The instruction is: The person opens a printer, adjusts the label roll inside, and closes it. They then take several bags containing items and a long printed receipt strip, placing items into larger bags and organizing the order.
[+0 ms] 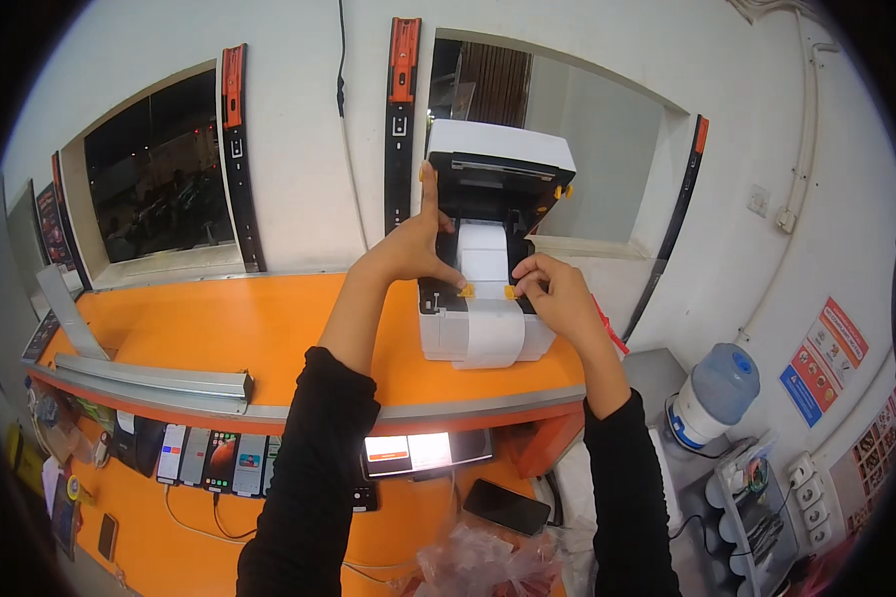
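Note:
A white and black label printer (pixel 485 332) stands on the orange counter with its lid (pixel 502 142) tilted up. From inside it a white label strip (pixel 496 328) runs forward, between two yellow guides, and hangs over the front. My left hand (pixel 417 242) is spread at the printer's left side: its thumb touches the left yellow guide (pixel 467 290), and one finger points up along the lid's edge. My right hand (pixel 556 295) has curled fingers at the right yellow guide (pixel 511 292); whether they pinch it is hidden.
The orange counter (pixel 299 313) bears a metal rail (pixel 153 384) on its left. Several phones stand on the shelf below, with a lit screen (pixel 427 454) and a dark phone (pixel 506 507). Plastic bags (pixel 485 563) lie nearest me. A water dispenser (pixel 717 395) stands right.

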A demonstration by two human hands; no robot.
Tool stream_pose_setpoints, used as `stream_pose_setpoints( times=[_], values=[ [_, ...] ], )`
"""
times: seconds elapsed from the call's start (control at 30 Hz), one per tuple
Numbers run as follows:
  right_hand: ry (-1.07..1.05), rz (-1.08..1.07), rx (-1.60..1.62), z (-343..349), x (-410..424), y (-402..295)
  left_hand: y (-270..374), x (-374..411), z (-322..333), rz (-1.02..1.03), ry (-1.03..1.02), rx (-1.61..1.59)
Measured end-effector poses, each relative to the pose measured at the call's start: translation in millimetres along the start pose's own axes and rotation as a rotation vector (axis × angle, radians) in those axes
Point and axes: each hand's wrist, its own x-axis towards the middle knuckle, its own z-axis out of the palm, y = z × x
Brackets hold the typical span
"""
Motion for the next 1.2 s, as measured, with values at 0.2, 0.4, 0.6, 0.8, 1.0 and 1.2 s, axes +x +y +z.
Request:
stream_pose_setpoints(
  times=[0.2, 0.4, 0.6, 0.8, 1.0, 1.2],
  values=[
    [0.007, -0.014, 0.008, 0.7, 0.6, -1.0, 1.2, -1.4, -2.4, 0.001, -0.010, -0.022],
    [0.038, -0.037, -0.121, -1.5, -3.6, -13.6, -3.8, 0.5, 1.4, 0.029, 0.036, -0.030],
    [-0.030, -0.311, -0.193, 21.2, -35.4, -47.0, -3.6, -1.0, -0.2, 0.067, -0.011, 0.019],
    [0.035, -0.379, -0.255, 20.2, -38.4, -47.1, -6.5, -2.4, 0.8, 0.042, 0.037, -0.030],
    [0.102, 0.117, -0.269, 7.4, -85.3, -56.8, -5.2, 0.0, 4.3, 0.028, 0.033, -0.031],
    [0.065, 0.146, 0.527, 26.9, -89.6, -33.6, -3.2, 0.9, 3.7, 0.042, 0.034, -0.041]
  ],
)
